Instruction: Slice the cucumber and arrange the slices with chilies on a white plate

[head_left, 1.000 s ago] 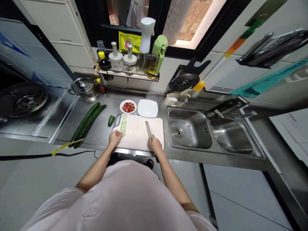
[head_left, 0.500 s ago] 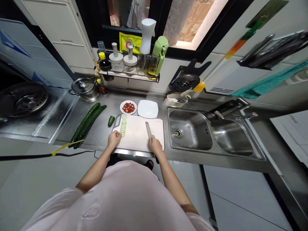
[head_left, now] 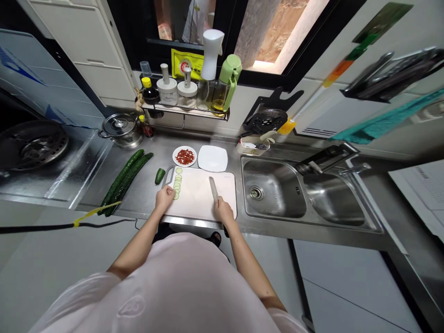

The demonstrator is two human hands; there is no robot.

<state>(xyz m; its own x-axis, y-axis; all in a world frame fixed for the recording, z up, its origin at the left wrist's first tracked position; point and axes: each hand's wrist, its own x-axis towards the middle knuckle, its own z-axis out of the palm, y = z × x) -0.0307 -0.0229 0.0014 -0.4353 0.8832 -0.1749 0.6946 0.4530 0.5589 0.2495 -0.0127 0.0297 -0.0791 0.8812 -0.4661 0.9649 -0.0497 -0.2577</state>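
My right hand [head_left: 224,211] is wrapped round the handle of a kitchen knife [head_left: 213,188], its blade lying over the white cutting board [head_left: 198,203] and pointing away from me. Down the board's left side runs an overlapping row of several cucumber slices [head_left: 177,183]. Beside the near end of that row is my left hand [head_left: 164,199], fingers curled in and closed; what they hold, if anything, is hidden. A short cucumber piece [head_left: 160,176] lies on the steel counter, left of the board's grey handle. Two long whole cucumbers [head_left: 125,181] rest farther left.
Behind the board stand a plate of chopped red pieces [head_left: 175,159] and a white square plate [head_left: 212,158]. A double sink [head_left: 274,187] lies to the right. At the back left is a lidded pot [head_left: 121,131]. Bottles and jars line a wall shelf [head_left: 187,111].
Both hands stay almost where they were. My left fingers curl in slightly beside the slices. The knife keeps its place over the board; the whole view shifts very slightly.
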